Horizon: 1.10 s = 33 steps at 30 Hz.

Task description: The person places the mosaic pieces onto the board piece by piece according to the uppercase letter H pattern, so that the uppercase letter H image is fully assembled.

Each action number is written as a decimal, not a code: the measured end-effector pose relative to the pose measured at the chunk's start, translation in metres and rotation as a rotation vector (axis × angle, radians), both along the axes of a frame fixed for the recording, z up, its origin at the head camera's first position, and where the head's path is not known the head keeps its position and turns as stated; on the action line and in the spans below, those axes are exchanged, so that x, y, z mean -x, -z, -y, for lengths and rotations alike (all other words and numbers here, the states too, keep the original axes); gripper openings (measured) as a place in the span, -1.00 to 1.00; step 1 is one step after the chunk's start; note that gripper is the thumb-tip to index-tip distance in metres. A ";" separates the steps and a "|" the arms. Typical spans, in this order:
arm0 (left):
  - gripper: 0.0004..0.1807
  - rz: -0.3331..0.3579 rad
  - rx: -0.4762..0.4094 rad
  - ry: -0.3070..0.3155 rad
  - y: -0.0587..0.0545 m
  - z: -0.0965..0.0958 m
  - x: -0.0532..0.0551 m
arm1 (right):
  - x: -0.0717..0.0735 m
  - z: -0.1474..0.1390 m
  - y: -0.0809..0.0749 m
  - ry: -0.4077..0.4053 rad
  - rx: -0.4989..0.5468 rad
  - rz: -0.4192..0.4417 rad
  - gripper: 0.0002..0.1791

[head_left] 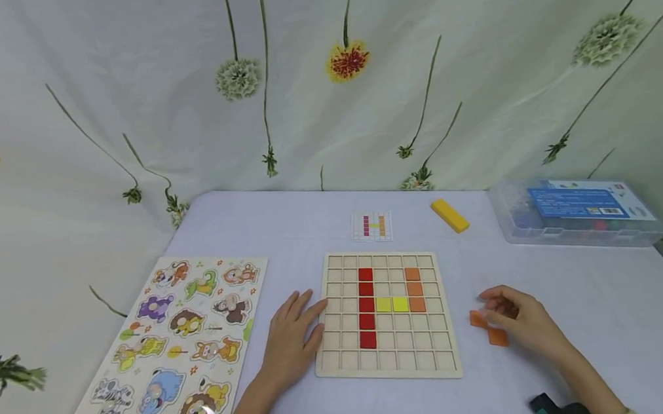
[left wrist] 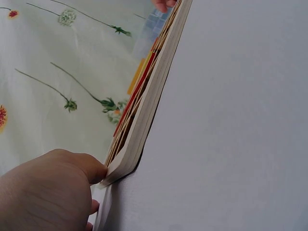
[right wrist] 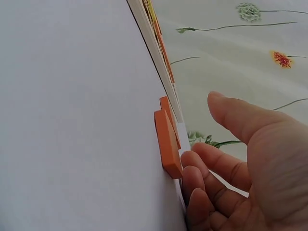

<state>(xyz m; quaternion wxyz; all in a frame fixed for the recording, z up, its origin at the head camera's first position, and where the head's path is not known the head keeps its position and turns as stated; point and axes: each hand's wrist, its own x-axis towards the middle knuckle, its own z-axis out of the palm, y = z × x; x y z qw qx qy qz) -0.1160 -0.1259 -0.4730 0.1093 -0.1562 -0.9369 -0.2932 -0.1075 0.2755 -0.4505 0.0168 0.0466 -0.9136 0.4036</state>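
A wooden grid board (head_left: 393, 366) holds a column of several red tiles (head_left: 366, 304), two yellow tiles (head_left: 391, 304) and three orange tiles (head_left: 414, 290) in its squares. At the board's left edge rests my left hand (head_left: 292, 338), fingers extended; in the left wrist view the thumb (left wrist: 89, 166) touches the board's corner. To the right of the board, two loose orange tiles (head_left: 497, 337) lie on the table. My right hand (head_left: 521, 318) is over them, fingers loosely bent. The right wrist view shows its thumb (right wrist: 231, 110) apart from the fingers, with the orange tiles (right wrist: 167, 144) beside the fingertips.
Behind the board lie a small pattern card (head_left: 371, 227) and a yellow block (head_left: 449, 216). A clear plastic box (head_left: 580, 211) stands at the back right. An animal puzzle sheet (head_left: 200, 330) covers the table's left side. A flowered cloth (head_left: 310, 103) hangs behind.
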 end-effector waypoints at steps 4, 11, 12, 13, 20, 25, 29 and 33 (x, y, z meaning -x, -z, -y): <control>-0.56 -0.002 0.001 0.001 -0.001 0.000 0.000 | -0.001 0.002 0.000 0.008 -0.044 0.009 -0.66; -0.56 0.000 0.001 0.005 0.000 0.000 0.000 | -0.003 0.002 0.000 -0.026 -0.128 -0.047 -0.65; -0.56 -0.001 0.001 0.004 0.000 0.000 0.000 | -0.003 0.002 0.001 -0.031 -0.140 -0.061 -0.65; -0.56 -0.001 0.001 0.004 0.000 0.000 0.000 | -0.003 0.002 0.002 -0.033 -0.149 -0.072 -0.64; -0.56 -0.012 0.004 0.008 0.001 0.001 0.000 | -0.003 0.002 0.005 -0.035 -0.179 -0.089 -0.62; -0.56 -0.024 0.003 0.012 0.001 0.001 0.000 | -0.003 0.003 0.004 -0.036 -0.190 -0.094 -0.62; -0.56 -0.021 0.000 0.012 0.000 0.000 0.000 | -0.003 0.003 0.004 -0.037 -0.193 -0.099 -0.62; -0.56 -0.013 -0.002 0.010 -0.001 0.000 -0.001 | -0.003 0.004 0.002 -0.033 -0.192 -0.092 -0.65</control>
